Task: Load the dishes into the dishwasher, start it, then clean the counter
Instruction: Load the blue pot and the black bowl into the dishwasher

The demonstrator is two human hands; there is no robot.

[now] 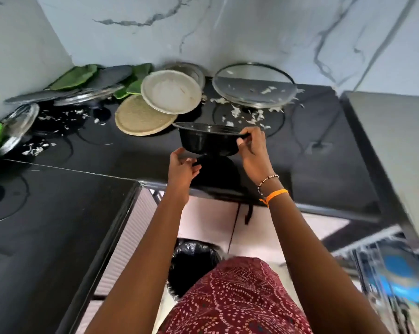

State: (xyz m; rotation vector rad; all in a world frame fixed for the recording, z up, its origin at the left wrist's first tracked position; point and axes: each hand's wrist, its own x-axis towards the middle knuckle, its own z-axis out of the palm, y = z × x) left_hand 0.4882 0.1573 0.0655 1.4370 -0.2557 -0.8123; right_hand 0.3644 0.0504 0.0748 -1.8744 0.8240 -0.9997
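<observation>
- The right hand (251,150) pinches the rim of a black bowl (208,141) at centre frame, lifted just above the dark surface (107,155).
- The left hand (182,165) sits at the bowl's lower left with fingers loosely curled; whether it touches the bowl I cannot tell.
- Loading looks only partly done. A blue dish (401,278) already sits in the dishwasher rack (362,247) at lower right.
- Much is left on the surface: two beige plates (170,95) overlapping above the bowl, a glass lid (254,85) at upper right, and green plates (76,77), grey plates (112,77) and more glass lids (19,121) stacked at upper left.
- White food scraps (242,114) lie scattered under the glass lid and at the left, so cleaning has not begun.
- A black-lined bin (194,261) stands on the floor below; the bowl may be emptied there first.
- Starting the machine is still to come, by my reading.
</observation>
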